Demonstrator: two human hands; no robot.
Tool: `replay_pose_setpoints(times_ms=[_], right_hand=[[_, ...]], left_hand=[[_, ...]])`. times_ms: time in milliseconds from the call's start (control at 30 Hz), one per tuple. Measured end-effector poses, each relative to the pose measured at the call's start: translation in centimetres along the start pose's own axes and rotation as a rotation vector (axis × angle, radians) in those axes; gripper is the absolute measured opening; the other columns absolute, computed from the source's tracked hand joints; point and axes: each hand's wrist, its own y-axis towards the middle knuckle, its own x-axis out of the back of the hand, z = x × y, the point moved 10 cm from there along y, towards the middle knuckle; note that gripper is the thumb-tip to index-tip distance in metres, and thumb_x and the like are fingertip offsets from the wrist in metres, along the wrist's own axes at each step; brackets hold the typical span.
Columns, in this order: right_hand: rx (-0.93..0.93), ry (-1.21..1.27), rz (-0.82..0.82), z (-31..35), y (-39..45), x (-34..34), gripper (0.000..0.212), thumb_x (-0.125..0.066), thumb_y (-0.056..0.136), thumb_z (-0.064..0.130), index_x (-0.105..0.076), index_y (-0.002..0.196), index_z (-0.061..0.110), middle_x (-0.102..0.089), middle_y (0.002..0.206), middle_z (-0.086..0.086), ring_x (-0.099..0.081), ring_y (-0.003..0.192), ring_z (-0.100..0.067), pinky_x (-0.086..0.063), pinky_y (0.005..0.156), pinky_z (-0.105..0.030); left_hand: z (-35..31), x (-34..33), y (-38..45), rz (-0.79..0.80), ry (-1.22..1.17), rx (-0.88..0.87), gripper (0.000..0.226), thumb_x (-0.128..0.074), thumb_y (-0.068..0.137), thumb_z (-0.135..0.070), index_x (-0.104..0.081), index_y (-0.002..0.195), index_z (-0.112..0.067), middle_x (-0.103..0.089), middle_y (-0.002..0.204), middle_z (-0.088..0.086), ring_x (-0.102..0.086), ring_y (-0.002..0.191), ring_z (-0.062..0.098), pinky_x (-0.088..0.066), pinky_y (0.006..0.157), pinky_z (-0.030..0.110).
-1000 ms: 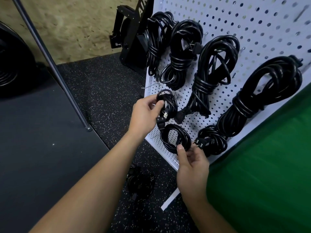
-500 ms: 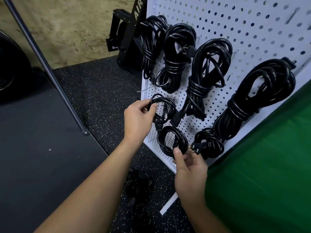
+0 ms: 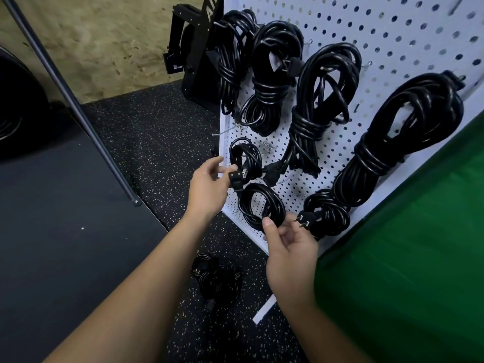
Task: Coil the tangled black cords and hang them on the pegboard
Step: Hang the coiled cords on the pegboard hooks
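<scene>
left hand [image 3: 207, 191]: fingers relaxed, spread — touching the plug [image 3: 237, 177] of the small cord [image 3: 246, 158], not clenched round it
right hand [image 3: 288, 254]: thumb and fingers pinching lower rim of small coil [image 3: 262, 205]
small coil: flat against pegboard [image 3: 392, 27], just above the pinch, directly below the small cord
two-prong plug [image 3: 305, 221]: just right of the pinch, apart from fingers
big coils [image 3: 408, 132]: hung well above both hands
loose cord [image 3: 217, 281]: on floor, below left wrist
</scene>
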Motion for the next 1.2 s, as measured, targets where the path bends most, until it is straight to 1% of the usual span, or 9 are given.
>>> replay_pose_setpoints(times_ms=[67,200,300,433,567,767,933,1033,1200], right_hand=[[-0.004,0.009,-0.007,0.1,0.2,-0.2,0.038,-0.079,0.100,0.034,-0.061,0.087,0.002,-0.056,0.067,0.008,-0.059,0.066,-0.017,-0.054,0.074,-0.012],[0.037,0.018,-0.016,1.1,0.2,-0.6,0.040,-0.078,0.102,0.029,-0.056,0.076,0.008,-0.055,0.067,0.003,-0.059,0.063,-0.014,-0.052,0.080,-0.011],[0.040,0.069,-0.020,1.6,0.6,-0.8,0.032,-0.077,0.103,0.025,-0.059,0.080,0.011,-0.058,0.068,0.005,-0.058,0.065,-0.011,-0.054,0.076,-0.019],[0.099,0.095,-0.024,3.4,1.1,-0.5,0.012,-0.074,0.106,0.021,-0.073,0.110,0.011,-0.075,0.093,0.003,-0.071,0.086,-0.009,-0.058,0.084,-0.026],[0.070,0.023,-0.081,3.1,1.4,0.0,0.012,-0.076,0.104,0.028,-0.075,0.100,0.017,-0.078,0.088,-0.001,-0.075,0.083,-0.021,-0.062,0.084,-0.043],[-0.094,0.104,-0.112,0.9,1.4,0.6,0.018,-0.075,0.105,0.017,-0.074,0.088,0.010,-0.082,0.084,-0.006,-0.082,0.086,-0.019,-0.065,0.094,-0.047],[-0.151,0.194,-0.116,0.7,1.7,0.5,0.026,-0.054,0.113,0.006,-0.070,0.093,0.003,-0.082,0.083,-0.014,-0.084,0.085,-0.026,-0.066,0.095,-0.049],[-0.147,0.174,-0.106,0.7,1.5,0.6,0.029,-0.048,0.116,0.010,-0.067,0.095,0.004,-0.081,0.081,-0.015,-0.083,0.082,-0.028,-0.067,0.091,-0.047],[-0.189,0.198,-0.068,0.3,1.8,-0.3,0.024,-0.050,0.116,0.012,-0.067,0.099,0.008,-0.081,0.099,-0.016,-0.084,0.093,-0.022,-0.067,0.090,-0.042]], left_hand=[[-0.4,1.3,-1.2,-0.041,-0.020,-0.037,0.016,-0.073,0.106,-0.033,-0.080,0.114,-0.021,-0.080,0.098,-0.002,-0.071,0.078,0.014,-0.061,0.072,0.036],[-0.2,-0.2,-4.5,0.192,-0.172,-0.010,0.015,-0.060,0.100,-0.005,-0.074,0.094,-0.005,-0.069,0.087,0.016,-0.051,0.077,0.026,-0.038,0.061,0.034],[-0.9,-1.5,-6.0,0.292,-0.213,-0.038,0.010,-0.064,0.104,-0.007,-0.074,0.100,-0.009,-0.067,0.091,0.005,-0.061,0.083,0.021,-0.043,0.065,0.036],[-1.2,-2.0,-6.1,0.264,-0.285,-0.021,0.010,-0.074,0.104,-0.014,-0.077,0.112,-0.009,-0.068,0.084,0.006,-0.061,0.077,0.017,-0.045,0.062,0.031],[-1.1,-3.3,-5.9,0.220,-0.268,-0.015,0.027,-0.075,0.105,-0.013,-0.077,0.130,-0.007,-0.073,0.081,0.000,-0.062,0.067,0.013,-0.049,0.057,0.026],[-2.2,-4.6,-6.0,0.166,-0.227,-0.073,0.009,-0.072,0.105,-0.007,-0.078,0.099,-0.006,-0.071,0.078,-0.001,-0.071,0.075,0.024,-0.057,0.060,0.030],[-3.0,-5.2,-6.9,0.080,-0.236,-0.084,0.001,-0.079,0.102,-0.012,-0.079,0.103,-0.012,-0.080,0.084,0.003,-0.078,0.072,0.028,-0.061,0.062,0.036],[-3.5,-4.9,-7.3,0.027,-0.206,-0.109,0.008,-0.081,0.101,-0.016,-0.081,0.109,-0.014,-0.081,0.085,0.000,-0.077,0.069,0.025,-0.064,0.063,0.040],[-3.5,-5.0,-7.2,0.038,0.013,-0.124,0.032,-0.076,0.104,-0.019,-0.070,0.074,-0.010,-0.073,0.067,-0.003,-0.079,0.069,0.017,-0.062,0.062,0.033]])
